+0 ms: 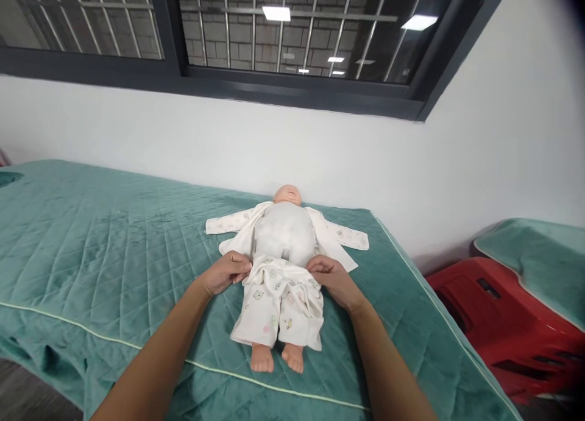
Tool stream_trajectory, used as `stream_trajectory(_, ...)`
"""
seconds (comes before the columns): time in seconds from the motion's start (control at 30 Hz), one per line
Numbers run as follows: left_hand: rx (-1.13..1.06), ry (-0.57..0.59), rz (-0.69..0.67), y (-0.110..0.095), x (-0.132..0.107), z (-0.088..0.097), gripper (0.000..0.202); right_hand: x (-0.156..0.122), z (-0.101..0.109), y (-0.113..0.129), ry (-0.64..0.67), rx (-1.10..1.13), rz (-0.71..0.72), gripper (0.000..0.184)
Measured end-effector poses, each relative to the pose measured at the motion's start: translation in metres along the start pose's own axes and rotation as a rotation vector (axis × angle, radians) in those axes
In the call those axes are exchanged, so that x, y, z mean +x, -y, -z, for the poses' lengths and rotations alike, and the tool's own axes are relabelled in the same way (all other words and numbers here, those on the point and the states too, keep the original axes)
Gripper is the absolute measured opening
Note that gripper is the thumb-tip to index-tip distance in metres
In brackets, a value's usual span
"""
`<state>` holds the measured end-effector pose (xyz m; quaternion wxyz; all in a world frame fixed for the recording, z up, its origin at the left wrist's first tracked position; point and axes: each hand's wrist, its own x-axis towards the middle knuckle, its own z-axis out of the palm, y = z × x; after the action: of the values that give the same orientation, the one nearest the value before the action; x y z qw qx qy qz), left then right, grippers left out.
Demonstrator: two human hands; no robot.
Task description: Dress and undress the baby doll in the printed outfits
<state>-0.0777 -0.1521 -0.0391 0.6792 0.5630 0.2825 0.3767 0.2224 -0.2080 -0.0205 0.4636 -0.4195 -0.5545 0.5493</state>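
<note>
A baby doll [287, 226] lies on its back on a green quilted cover, its head toward the wall and its bare feet toward me. Its white printed jacket [346, 233] is spread open at the front, sleeves out to both sides over a pale grey-white torso. White printed baby pants [299, 311] cover the legs, bunched near the hips. My left hand [227, 271] pinches the waistband at one side. On the opposite side, my right hand [332, 277] grips the waistband with bent fingers. Both fingertips are partly hidden by the cloth.
The green quilted cover [114, 244] drapes over the bed's front edge. A white wall [183, 144] with a dark-framed barred window [292, 92] rises behind. Red plastic stools [493, 317] stand at the right, partly under another green cloth [543, 262].
</note>
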Motion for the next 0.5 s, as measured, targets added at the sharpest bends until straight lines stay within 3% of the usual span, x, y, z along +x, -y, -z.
stream_trajectory(0.1, -0.041, -0.055, -0.034, -0.001, 0.003, -0.002, 0.05, -0.004, -0.003, 0.008, 0.099, -0.096, -0.031, 0.022)
stream_trajectory(0.27, -0.037, -0.219, -0.029, -0.001, 0.011, -0.008, 0.027, -0.014, -0.022, 0.034, 0.172, -0.418, -0.018, 0.018)
stream_trajectory(0.5, 0.015, -0.15, -0.02, 0.001, 0.012, -0.009, 0.041, -0.008, -0.045, 0.067, 0.206, -0.806, -0.008, 0.011)
